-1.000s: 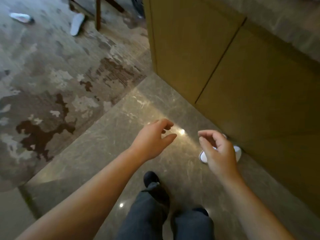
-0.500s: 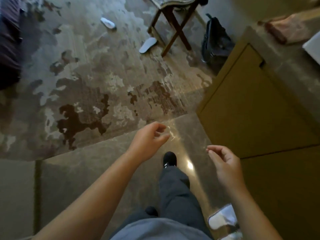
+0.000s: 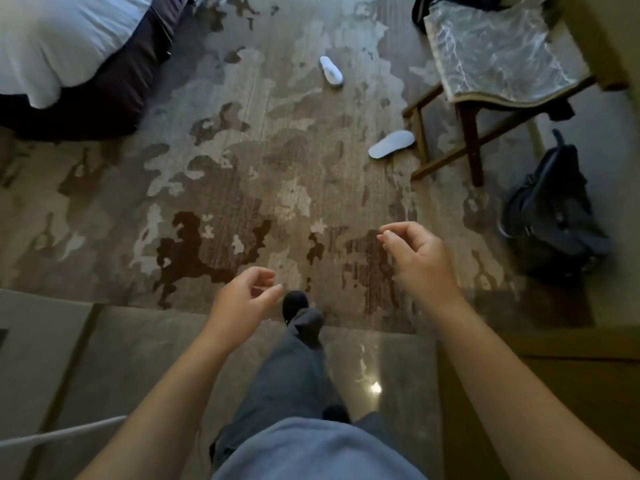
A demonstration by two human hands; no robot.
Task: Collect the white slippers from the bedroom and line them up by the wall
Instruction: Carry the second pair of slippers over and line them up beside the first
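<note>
Two white slippers lie apart on the patterned carpet. One slipper [image 3: 331, 71] rests far ahead in the upper middle, top side up. The other slipper [image 3: 391, 143] lies sole up beside a stool leg. My left hand [image 3: 242, 303] hangs low in the centre, fingers loosely curled, holding nothing. My right hand [image 3: 415, 254] is raised a little further forward, fingers bent with thumb near the fingertips, also holding nothing. Both hands are well short of the slippers.
A bed [image 3: 69, 46] with white bedding fills the upper left. A wooden stool [image 3: 491, 67] with a marbled top stands upper right, a dark backpack [image 3: 554, 216] on the floor beside it. A yellow-brown cabinet [image 3: 554, 393] lines the right. My foot steps from polished tile [image 3: 138, 358] onto carpet.
The view has swung away from the wall and the slippers set down there, toward the bedroom. The two carpet slippers and stool appear closer. Both hands stay empty.
</note>
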